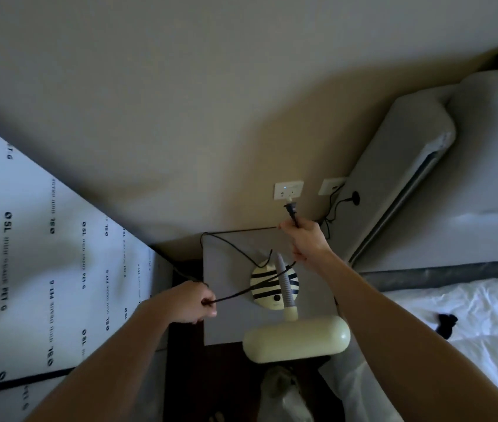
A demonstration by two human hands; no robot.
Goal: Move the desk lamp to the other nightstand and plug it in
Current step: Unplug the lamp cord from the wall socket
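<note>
Cream-coloured plastic makes up the desk lamp [287, 315], which stands on the grey tabletop [229, 312] of the nightstand, its round base wrapped in dark stripes near the middle and its oblong head hanging over the front edge. Its black cord [235, 249] loops across the back left corner and runs along the rear edge. The right hand [305, 240] reaches over the back edge, its fingers [298, 225] pinching the black plug [291, 210], whose prongs are just at the white wall outlet [289, 191]; a small blue light shows on the outlet. Whether the prongs are inside cannot be told. The left hand [188, 301], at the left edge, has its fingers [209, 303] closed on a slack stretch of cord. At left, a white sheet [44, 260] carries repeated print reading "SL" and "PET G"; the smaller words are blurred. Another socket [331, 185] sits beside the bed [454, 300].
</note>
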